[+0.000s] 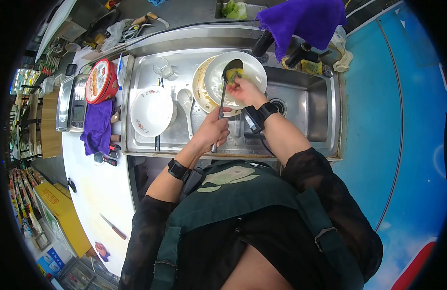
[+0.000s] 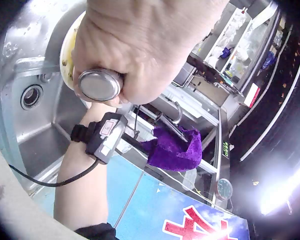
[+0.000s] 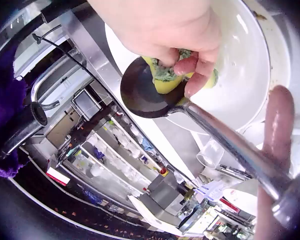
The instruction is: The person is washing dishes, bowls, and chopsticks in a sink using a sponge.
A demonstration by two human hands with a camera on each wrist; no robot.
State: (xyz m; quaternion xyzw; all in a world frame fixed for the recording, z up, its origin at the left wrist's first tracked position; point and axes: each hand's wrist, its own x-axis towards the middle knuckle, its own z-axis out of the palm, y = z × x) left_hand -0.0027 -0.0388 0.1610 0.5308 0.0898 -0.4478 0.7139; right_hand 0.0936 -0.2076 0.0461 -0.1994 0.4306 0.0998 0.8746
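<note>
My left hand (image 1: pixel 212 131) grips the handle of a metal ladle (image 3: pixel 235 142), whose round end shows below the fist in the left wrist view. The ladle's dark bowl tilts up over a large white bowl (image 1: pixel 214 79). Pinched in my right hand (image 1: pixel 247 92) is a yellow sponge (image 3: pixel 165 86) with a green scouring side, pressed into the hollow of the ladle. Under the white bowl lies a stained plate (image 1: pixel 199 92) with a patterned rim. Part of the sponge is hidden behind the right fingers.
Right of the plates is a steel sink basin (image 1: pixel 305 111). On the drainboard stand a floral white bowl (image 1: pixel 151 111), a white spoon (image 1: pixel 185 99), chopsticks (image 1: pixel 157 143) and a glass (image 1: pixel 163 68). A purple cloth (image 1: pixel 300 24) hangs over the tap. A knife (image 1: pixel 112 226) lies on the left counter.
</note>
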